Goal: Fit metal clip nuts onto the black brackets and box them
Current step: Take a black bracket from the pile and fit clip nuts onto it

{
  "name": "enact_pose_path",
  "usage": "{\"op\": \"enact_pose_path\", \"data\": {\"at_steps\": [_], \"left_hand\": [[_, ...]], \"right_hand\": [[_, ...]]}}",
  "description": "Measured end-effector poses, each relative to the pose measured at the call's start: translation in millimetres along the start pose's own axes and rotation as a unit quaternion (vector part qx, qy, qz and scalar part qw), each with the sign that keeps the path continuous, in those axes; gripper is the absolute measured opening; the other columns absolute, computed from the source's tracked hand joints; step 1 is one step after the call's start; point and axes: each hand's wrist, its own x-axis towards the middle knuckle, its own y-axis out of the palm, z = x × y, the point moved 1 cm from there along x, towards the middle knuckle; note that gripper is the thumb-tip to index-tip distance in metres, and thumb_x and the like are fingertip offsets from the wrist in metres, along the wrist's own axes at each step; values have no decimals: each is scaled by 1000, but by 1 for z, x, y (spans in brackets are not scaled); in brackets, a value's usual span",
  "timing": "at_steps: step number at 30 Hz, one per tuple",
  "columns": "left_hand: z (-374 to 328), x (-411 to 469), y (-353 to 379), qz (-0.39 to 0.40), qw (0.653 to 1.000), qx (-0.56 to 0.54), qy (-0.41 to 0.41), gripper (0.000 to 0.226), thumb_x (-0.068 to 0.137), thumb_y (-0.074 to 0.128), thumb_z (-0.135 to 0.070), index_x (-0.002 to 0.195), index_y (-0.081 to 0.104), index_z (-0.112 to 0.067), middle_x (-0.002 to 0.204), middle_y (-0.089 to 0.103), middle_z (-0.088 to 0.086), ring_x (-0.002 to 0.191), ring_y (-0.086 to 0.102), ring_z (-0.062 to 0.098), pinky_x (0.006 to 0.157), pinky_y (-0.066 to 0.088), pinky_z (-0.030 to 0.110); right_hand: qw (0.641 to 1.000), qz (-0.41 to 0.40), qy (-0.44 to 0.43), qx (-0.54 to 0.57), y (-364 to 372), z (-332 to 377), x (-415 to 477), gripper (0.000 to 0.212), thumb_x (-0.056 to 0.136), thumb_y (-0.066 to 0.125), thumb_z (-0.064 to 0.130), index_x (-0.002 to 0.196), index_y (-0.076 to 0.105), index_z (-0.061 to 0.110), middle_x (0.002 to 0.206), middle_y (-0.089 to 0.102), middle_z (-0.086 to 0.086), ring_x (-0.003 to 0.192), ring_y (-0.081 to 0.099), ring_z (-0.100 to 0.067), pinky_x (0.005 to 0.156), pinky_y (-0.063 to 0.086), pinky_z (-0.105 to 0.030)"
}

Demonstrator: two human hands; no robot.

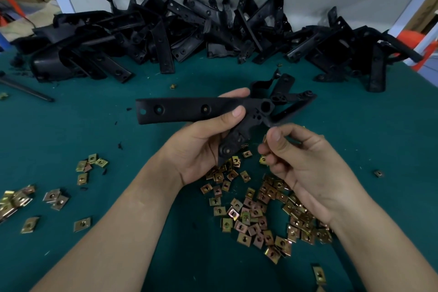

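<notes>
My left hand (203, 140) grips a black bracket (180, 110) above the table, with its long flat arm pointing left and its forked end to the right. My right hand (298, 161) is just below the bracket's forked end, with fingers curled and thumb against fingertips. A brass-coloured clip nut (265, 138) peeks out between them, mostly hidden. Several loose clip nuts (258, 213) lie scattered on the green table under both hands.
A long heap of black brackets (189, 31) fills the back of the green table (71, 125) against a grey wall. Smaller groups of clip nuts (14, 201) lie at the left. A thin black rod (26, 90) rests at the far left.
</notes>
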Motion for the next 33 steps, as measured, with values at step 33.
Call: {"op": "enact_pose_path", "data": {"at_steps": [33], "left_hand": [[1, 1, 3, 13, 1000, 5, 23, 55, 73, 87, -31, 125, 69, -23, 122, 72, 9, 110, 69, 20, 93, 55, 28]], "right_hand": [[996, -37, -80, 33, 1, -1, -1, 20, 78, 75, 21, 95, 80, 12, 85, 75, -6, 74, 68, -10, 67, 54, -17]]}}
